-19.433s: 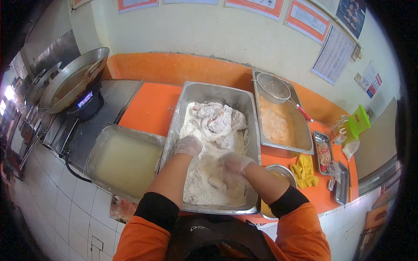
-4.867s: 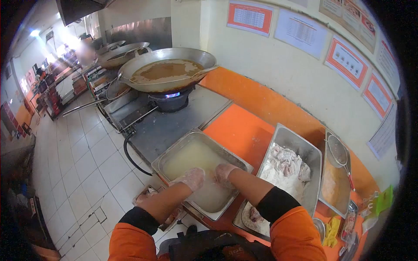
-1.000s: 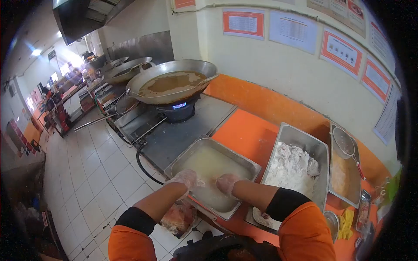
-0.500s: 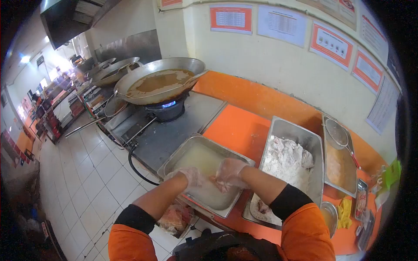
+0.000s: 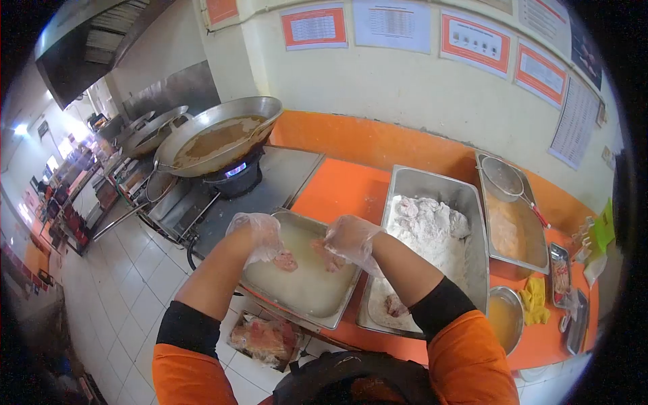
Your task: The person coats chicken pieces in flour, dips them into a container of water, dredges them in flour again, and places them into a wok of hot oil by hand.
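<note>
My left hand (image 5: pixel 260 237), in a clear plastic glove, is closed round a piece of raw chicken (image 5: pixel 285 261). A second piece of raw chicken (image 5: pixel 328 256) hangs from the closed fingers of my gloved right hand (image 5: pixel 352 239). Both hands are apart above a metal tray (image 5: pixel 332 321) of cloudy, whitish liquid. To the right stands a deep metal pan (image 5: pixel 439 177) of white flour, where floured pieces (image 5: pixel 432 217) lie heaped at the far end. Nearer me in that pan is a pinkish, less coated piece (image 5: pixel 395 305).
A wok (image 5: pixel 260 108) of brown oil sits over a lit burner (image 5: pixel 235 170) at left. On the right are a pan of orange-tinted powder (image 5: pixel 506 233) with a strainer (image 5: pixel 503 177), a metal bowl (image 5: pixel 506 320) and a yellow cloth (image 5: pixel 534 307). A box (image 5: pixel 263 341) stands on the floor.
My hands have come up out of the liquid and moved apart, each now with a visible piece of chicken. The view has shifted to the right.
</note>
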Available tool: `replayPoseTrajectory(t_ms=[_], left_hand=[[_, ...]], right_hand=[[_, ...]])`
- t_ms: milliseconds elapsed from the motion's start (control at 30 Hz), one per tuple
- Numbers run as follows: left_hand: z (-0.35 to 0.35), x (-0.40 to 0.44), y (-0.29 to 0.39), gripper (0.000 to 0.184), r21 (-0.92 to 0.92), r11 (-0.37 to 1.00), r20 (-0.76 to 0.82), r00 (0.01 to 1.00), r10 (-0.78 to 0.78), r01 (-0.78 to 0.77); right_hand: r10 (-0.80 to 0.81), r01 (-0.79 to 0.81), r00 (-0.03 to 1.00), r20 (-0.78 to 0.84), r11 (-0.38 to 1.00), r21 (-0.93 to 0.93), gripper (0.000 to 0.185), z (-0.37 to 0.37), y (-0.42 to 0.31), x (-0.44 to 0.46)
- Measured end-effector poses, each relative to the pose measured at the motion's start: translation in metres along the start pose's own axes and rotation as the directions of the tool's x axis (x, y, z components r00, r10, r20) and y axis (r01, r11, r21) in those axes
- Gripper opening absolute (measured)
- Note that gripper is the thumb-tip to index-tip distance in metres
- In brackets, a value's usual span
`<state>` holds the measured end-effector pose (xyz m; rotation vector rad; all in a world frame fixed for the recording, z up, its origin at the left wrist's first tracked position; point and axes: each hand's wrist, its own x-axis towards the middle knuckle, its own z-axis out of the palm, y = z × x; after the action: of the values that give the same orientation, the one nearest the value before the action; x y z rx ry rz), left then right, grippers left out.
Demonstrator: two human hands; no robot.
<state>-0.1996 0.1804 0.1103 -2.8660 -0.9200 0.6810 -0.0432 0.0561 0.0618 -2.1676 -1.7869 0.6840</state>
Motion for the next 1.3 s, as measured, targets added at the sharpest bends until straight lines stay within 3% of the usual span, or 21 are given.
replayPoseTrajectory(t_ms=[100, 167, 267, 300, 367, 467, 533, 600, 667, 733, 833, 867, 933, 967, 1000, 1067, 1167, 1300], left_hand=[[-0.013, 0.005, 0.012, 0.023, 0.109, 0.994, 0.047, 0.999, -0.005, 0.000], [-0.018, 0.013, 0.020, 0.022, 0.175, 0.984, 0.044, 0.999, 0.009, -0.017], [-0.051, -0.008, 0.044, 0.017, 0.438, 0.884, 0.004, 0.984, 0.180, -0.163], [-0.057, -0.004, 0.045, 0.016, 0.399, 0.888, -0.010, 0.968, 0.253, -0.228], [-0.073, 0.009, 0.044, 0.015, 0.316, 0.881, -0.049, 0.922, 0.385, -0.351], [-0.122, -0.020, 0.097, 0.019, -0.028, 0.963, 0.044, 0.962, 0.268, -0.267], [-0.101, 0.043, 0.096, 0.036, 0.214, 0.752, -0.003, 0.769, 0.639, -0.624], [-0.119, -0.015, 0.146, 0.044, -0.176, 0.885, 0.025, 0.897, 0.442, -0.431], [-0.101, -0.010, 0.174, 0.049, -0.292, 0.843, 0.059, 0.871, 0.488, -0.453], [-0.052, 0.028, 0.204, 0.051, -0.008, 0.833, 0.036, 0.833, 0.553, -0.553], [0.019, 0.088, 0.241, 0.046, 0.102, 0.753, 0.065, 0.760, 0.647, -0.650], [0.024, 0.102, 0.247, 0.043, 0.140, 0.713, 0.103, 0.726, 0.680, -0.687], [-0.013, 0.102, 0.256, 0.034, 0.066, 0.766, 0.091, 0.769, 0.633, -0.639], [-0.026, 0.104, 0.260, 0.030, 0.028, 0.791, 0.091, 0.789, 0.607, -0.612], [-0.026, 0.119, 0.266, 0.027, 0.056, 0.826, -0.013, 0.827, 0.562, -0.560], [-0.019, 0.167, 0.280, 0.023, 0.088, 0.892, -0.230, 0.862, 0.452, -0.444], [-0.017, 0.200, 0.284, 0.025, -0.001, 0.892, -0.312, 0.848, 0.429, -0.452], [0.065, 0.333, 0.328, 0.037, 0.505, 0.713, -0.417, 0.586, 0.695, -0.487]], right_hand=[[-0.020, 0.015, 0.999, -0.042, 0.993, -0.114, 0.029, -0.009, -0.017, -0.024], [-0.021, 0.011, 0.992, -0.125, 0.997, -0.073, 0.028, 0.002, -0.005, -0.018], [0.062, -0.056, 0.974, -0.220, 0.998, 0.030, 0.025, -0.017, 0.000, -0.046], [0.100, -0.085, 0.966, -0.240, 0.994, 0.072, 0.024, -0.029, 0.000, -0.060], [0.037, -0.068, 0.941, -0.337, 0.995, -0.080, 0.023, -0.048, 0.015, -0.085], [-0.004, -0.103, 0.944, -0.329, 0.947, -0.305, 0.021, -0.055, 0.046, -0.122], [0.065, -0.172, 0.957, -0.284, 0.913, -0.370, 0.020, -0.048, 0.066, -0.145], [0.196, -0.279, 0.949, -0.249, 0.889, -0.363, 0.021, -0.023, 0.089, -0.162], [0.255, -0.310, 0.947, -0.195, 0.883, -0.352, 0.025, 0.011, 0.110, -0.175], [0.254, -0.278, 0.960, -0.117, 0.904, -0.324, 0.028, 0.032, 0.114, -0.189], [0.308, -0.318, 0.948, -0.078, 0.905, -0.283, 0.026, 0.028, 0.129, -0.194], [0.330, -0.360, 0.932, -0.149, 0.890, -0.281, 0.025, 0.025, 0.147, -0.189], [0.365, -0.438, 0.887, -0.282, 0.858, -0.267, 0.024, 0.024, 0.199, -0.167], [0.414, -0.480, 0.870, -0.268, 0.834, -0.270, 0.022, 0.010, 0.211, -0.157], [0.462, -0.521, 0.850, -0.254, 0.808, -0.275, 0.020, -0.004, 0.223, -0.146], [0.563, -0.652, 0.724, -0.399, 0.746, -0.132, 0.020, -0.002, 0.282, -0.113], [0.644, -0.719, 0.561, -0.520, 0.690, 0.079, 0.025, -0.004, 0.333, -0.081], [0.796, -0.844, 0.406, -0.448, 0.515, 0.150, 0.036, -0.013, 0.334, -0.063]])
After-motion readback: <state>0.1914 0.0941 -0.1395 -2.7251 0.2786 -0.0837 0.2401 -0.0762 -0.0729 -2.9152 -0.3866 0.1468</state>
